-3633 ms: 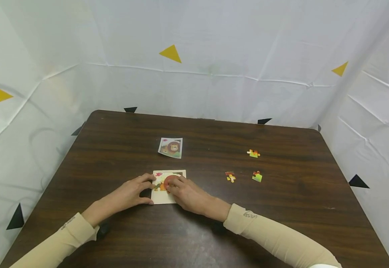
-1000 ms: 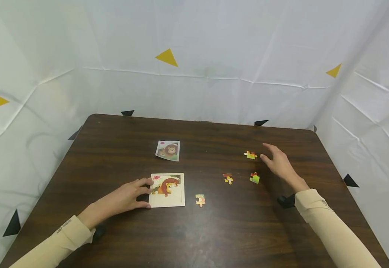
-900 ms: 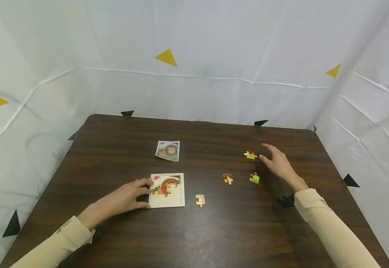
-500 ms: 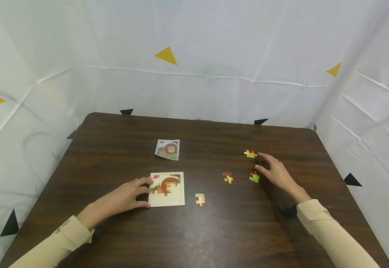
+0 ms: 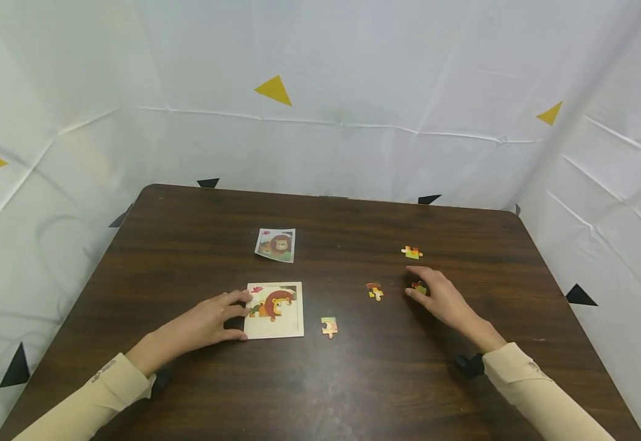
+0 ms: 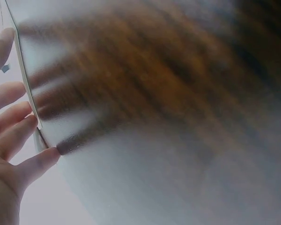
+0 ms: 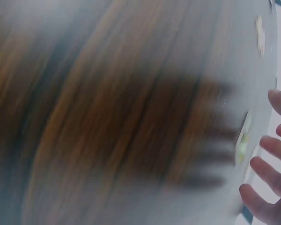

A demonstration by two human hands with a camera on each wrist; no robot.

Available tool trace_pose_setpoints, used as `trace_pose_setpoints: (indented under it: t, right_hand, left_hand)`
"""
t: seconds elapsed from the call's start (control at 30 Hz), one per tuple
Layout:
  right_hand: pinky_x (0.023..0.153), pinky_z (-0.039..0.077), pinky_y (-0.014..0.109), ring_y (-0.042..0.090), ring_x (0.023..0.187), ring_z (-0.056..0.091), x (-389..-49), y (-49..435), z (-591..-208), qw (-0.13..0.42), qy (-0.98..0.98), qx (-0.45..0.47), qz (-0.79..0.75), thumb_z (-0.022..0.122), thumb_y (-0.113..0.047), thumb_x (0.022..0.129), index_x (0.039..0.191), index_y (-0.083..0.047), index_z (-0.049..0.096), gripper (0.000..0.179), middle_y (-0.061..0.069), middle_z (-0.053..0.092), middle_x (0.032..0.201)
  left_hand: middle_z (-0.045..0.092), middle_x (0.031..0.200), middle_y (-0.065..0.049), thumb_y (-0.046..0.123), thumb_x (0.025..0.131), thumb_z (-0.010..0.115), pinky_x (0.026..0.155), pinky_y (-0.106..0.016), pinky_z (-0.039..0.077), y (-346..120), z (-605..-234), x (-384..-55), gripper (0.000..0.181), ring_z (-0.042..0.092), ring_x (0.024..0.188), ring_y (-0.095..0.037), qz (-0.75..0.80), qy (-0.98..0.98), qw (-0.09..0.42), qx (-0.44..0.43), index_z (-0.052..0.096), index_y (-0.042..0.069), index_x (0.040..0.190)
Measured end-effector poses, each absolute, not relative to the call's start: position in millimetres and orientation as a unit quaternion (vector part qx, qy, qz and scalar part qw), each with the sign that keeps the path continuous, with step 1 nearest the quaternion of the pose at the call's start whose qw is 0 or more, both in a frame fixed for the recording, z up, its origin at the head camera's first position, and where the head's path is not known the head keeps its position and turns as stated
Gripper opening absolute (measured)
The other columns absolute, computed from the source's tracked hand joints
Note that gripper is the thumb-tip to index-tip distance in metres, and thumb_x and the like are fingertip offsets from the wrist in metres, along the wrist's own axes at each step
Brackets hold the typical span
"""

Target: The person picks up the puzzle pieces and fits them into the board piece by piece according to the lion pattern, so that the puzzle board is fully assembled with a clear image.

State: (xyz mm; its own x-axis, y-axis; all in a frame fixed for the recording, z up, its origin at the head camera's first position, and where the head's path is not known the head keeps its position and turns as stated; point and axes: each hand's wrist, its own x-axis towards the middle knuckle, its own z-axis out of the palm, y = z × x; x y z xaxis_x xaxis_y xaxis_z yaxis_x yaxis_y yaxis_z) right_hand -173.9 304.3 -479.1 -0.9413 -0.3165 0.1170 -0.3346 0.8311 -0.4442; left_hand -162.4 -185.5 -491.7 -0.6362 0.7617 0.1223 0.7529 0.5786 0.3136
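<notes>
A square puzzle board [image 5: 274,328] with a partly filled lion picture lies left of the table's middle. My left hand [image 5: 210,320] rests its fingertips along the board's left edge, thumb at the near corner; the left wrist view shows these fingers [image 6: 9,96] spread against the rim. To the right, my right hand [image 5: 442,300] hovers with fingers loosely spread, partly hiding a green and red puzzle piece [image 5: 420,288]. That green piece [image 7: 243,140] shows just beside the fingertips in the right wrist view. Nothing is between the right hand's fingers.
A pale puzzle piece [image 5: 329,326] lies just right of the board. A brown and yellow piece [image 5: 375,291] and an orange and green piece [image 5: 412,252] lie farther right. Beyond the board is a lion picture card [image 5: 276,245]. White sheeting [image 5: 348,159] surrounds the dark table [image 5: 348,392].
My right hand has left the board, where a pale piece now lies alongside, reached out beside the far-right piece, then moved nearer and left over the green one. My left hand stays put.
</notes>
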Motion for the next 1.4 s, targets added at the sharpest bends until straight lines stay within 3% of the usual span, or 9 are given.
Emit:
trace_pose_setpoints:
  t: [0.2,0.4,0.5,0.7,0.87,1.13,1.4]
  right_hand:
    - [0.085,0.051,0.051,0.035,0.116,0.056,-177.1,275.8,-473.1,0.05,-0.927,0.322,0.186,0.072,0.008,0.081,0.133,0.001,0.053,0.056,0.018,0.057,0.132]
    - [0.082,0.049,0.052,0.033,0.126,0.049,-181.3,251.4,-467.6,0.001,-0.913,0.403,0.066,0.064,0.023,0.076,0.135,-0.01,0.056,0.068,0.011,0.051,0.141]
    - [0.081,0.05,0.05,0.032,0.125,0.049,-181.2,247.2,-467.7,-0.01,-0.912,0.41,0.032,0.068,0.022,0.074,0.133,-0.011,0.058,0.069,0.011,0.05,0.141]
    - [0.079,0.054,0.038,0.03,0.115,0.056,-179.1,249.7,-469.7,0.028,-0.906,0.419,0.049,0.066,0.014,0.083,0.124,-0.004,0.064,0.045,0.013,0.058,0.131]
    - [0.084,0.053,0.038,0.03,0.107,0.058,-175.6,253.4,-471.9,0.05,-0.904,0.413,0.1,0.066,0.007,0.086,0.115,0.0,0.068,0.03,0.015,0.061,0.122]
    - [0.083,0.053,0.039,0.029,0.104,0.06,-168.9,256.2,-482.7,0.067,-0.905,0.396,0.136,0.071,0.005,0.083,0.111,0.0,0.069,0.028,0.014,0.063,0.116]
    - [0.078,0.055,0.035,0.023,0.097,0.063,-164.1,253.6,-489.6,0.119,-0.9,0.396,0.142,0.075,0.0,0.08,0.101,-0.003,0.072,0.021,0.009,0.066,0.106]
  left_hand:
    - [0.054,0.125,-0.009,0.037,0.079,0.078,0.093,-0.042,0.05,-186.0,-493.3,-161.8,0.047,0.057,0.115,-0.028,0.172,0.889,0.008,0.425,0.07,0.004,0.112]
    - [0.054,0.124,-0.009,0.036,0.079,0.078,0.092,-0.041,0.051,-186.1,-494.3,-160.8,0.047,0.058,0.113,-0.027,0.178,0.885,0.005,0.43,0.07,0.003,0.113]
    - [0.054,0.124,-0.008,0.037,0.079,0.077,0.093,-0.042,0.05,-185.6,-494.8,-160.6,0.048,0.057,0.114,-0.027,0.177,0.885,0.006,0.43,0.07,0.004,0.114]
    - [0.054,0.125,-0.009,0.038,0.08,0.077,0.095,-0.045,0.048,-184.7,-494.9,-161.9,0.05,0.058,0.114,-0.028,0.172,0.887,0.009,0.427,0.069,0.004,0.115]
    - [0.054,0.128,-0.011,0.037,0.079,0.078,0.097,-0.049,0.046,-184.6,-492.7,-163.1,0.05,0.057,0.116,-0.031,0.166,0.89,0.01,0.425,0.069,0.004,0.115]
    - [0.053,0.129,-0.012,0.037,0.08,0.077,0.096,-0.048,0.047,-185.1,-491.2,-162.1,0.049,0.056,0.118,-0.033,0.163,0.893,0.019,0.42,0.069,0.005,0.116]
    - [0.054,0.128,-0.011,0.037,0.079,0.078,0.096,-0.047,0.047,-185.9,-491.7,-162.0,0.049,0.056,0.118,-0.031,0.165,0.892,0.012,0.421,0.069,0.004,0.115]
